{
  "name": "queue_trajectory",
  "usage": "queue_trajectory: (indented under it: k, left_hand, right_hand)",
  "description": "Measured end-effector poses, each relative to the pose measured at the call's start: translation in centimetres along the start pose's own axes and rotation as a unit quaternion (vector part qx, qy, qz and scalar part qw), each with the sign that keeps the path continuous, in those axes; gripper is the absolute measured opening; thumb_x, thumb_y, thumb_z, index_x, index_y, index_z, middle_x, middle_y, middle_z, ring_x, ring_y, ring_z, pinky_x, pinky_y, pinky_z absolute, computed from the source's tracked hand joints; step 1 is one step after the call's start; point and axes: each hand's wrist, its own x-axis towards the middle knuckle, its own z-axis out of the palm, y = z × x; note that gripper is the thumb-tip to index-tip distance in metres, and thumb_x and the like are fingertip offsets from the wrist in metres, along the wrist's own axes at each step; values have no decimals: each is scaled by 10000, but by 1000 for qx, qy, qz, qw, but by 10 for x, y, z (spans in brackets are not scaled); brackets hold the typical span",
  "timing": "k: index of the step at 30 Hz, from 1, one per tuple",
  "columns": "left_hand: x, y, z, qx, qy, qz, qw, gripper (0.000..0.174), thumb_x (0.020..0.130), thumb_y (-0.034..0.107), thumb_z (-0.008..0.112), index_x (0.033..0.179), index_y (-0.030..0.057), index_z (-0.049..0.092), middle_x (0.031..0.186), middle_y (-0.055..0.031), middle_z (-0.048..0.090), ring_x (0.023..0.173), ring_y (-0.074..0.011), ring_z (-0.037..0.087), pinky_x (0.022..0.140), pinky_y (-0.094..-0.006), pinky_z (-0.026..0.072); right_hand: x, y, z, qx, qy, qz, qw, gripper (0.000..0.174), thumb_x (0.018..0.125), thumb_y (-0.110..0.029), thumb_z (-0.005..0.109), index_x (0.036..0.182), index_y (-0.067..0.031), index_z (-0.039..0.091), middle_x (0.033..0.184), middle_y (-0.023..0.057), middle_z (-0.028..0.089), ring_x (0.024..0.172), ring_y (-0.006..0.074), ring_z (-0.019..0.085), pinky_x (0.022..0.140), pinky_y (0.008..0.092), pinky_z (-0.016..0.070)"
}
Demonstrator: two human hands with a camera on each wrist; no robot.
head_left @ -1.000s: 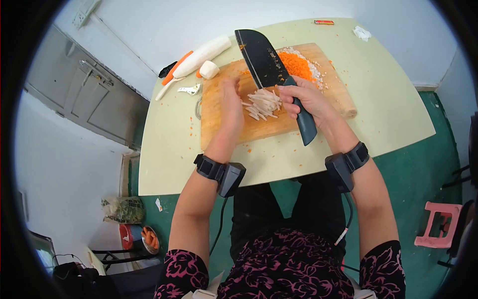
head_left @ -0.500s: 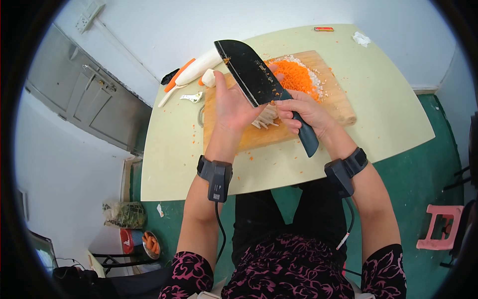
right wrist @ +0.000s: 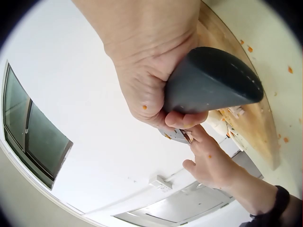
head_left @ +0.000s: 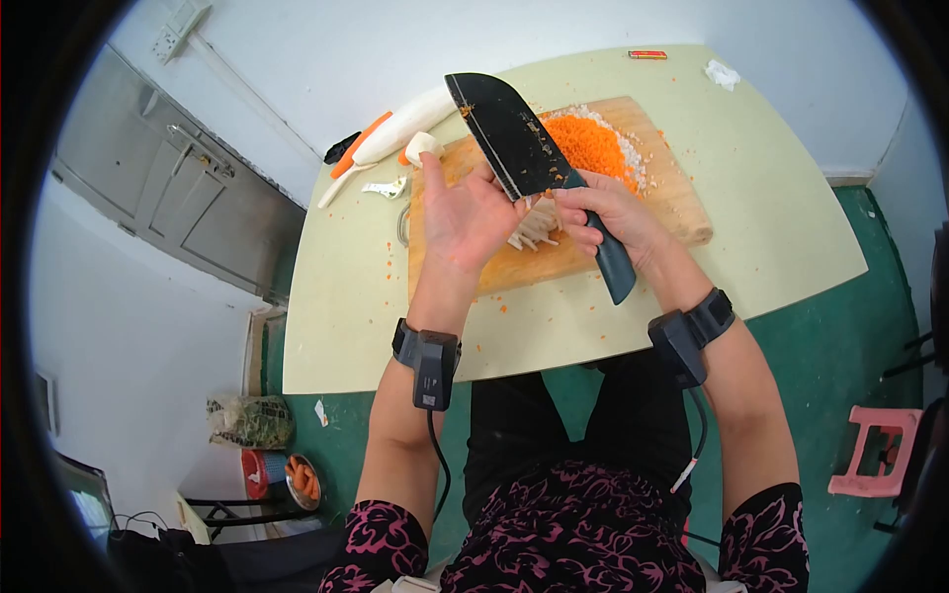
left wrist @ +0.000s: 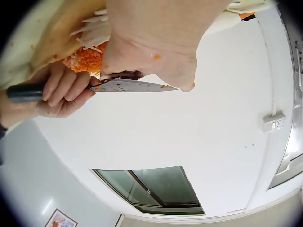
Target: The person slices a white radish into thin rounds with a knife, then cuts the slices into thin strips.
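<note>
My right hand [head_left: 615,219] grips the dark handle [head_left: 615,267] of a broad black knife [head_left: 509,133], its blade tilted up to the left above the cutting board [head_left: 682,198]. Palm up, my left hand [head_left: 463,212] is beside the blade's lower edge, thumb apart, with its fingertips partly hidden behind the blade. In the left wrist view the blade [left wrist: 135,86] lies along the left hand's fingers; whether they touch is hard to tell. Pale cut strips [head_left: 536,225] lie on the board below the knife, with chopped orange bits [head_left: 593,148] behind it.
Left of the board lie a long white radish [head_left: 400,128], a carrot [head_left: 362,143], a white chunk [head_left: 424,148] and a peeling scrap [head_left: 386,187]. At the table's far edge are a red packet [head_left: 647,54] and crumpled tissue [head_left: 722,74]. A pink stool [head_left: 875,450] stands on the right.
Over the last second my left hand has turned palm up and come to the blade. The knife dipped toward me and left, then shifted slightly back up and right, still in my right hand.
</note>
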Motion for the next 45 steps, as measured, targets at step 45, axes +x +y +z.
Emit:
queue_trajectory:
  k: [45]
  left_hand:
    - [-18,-9,-22,554,267,251,748,526,998,385,306,1283,-37,438,1300,-123,467,1297,-230,329,1087,-376,198]
  right_hand:
    - [1,2,10,-273,137,-124,944,151,826,-158,573,854,-30,497,596,53,509,463,143,507,446,285,426]
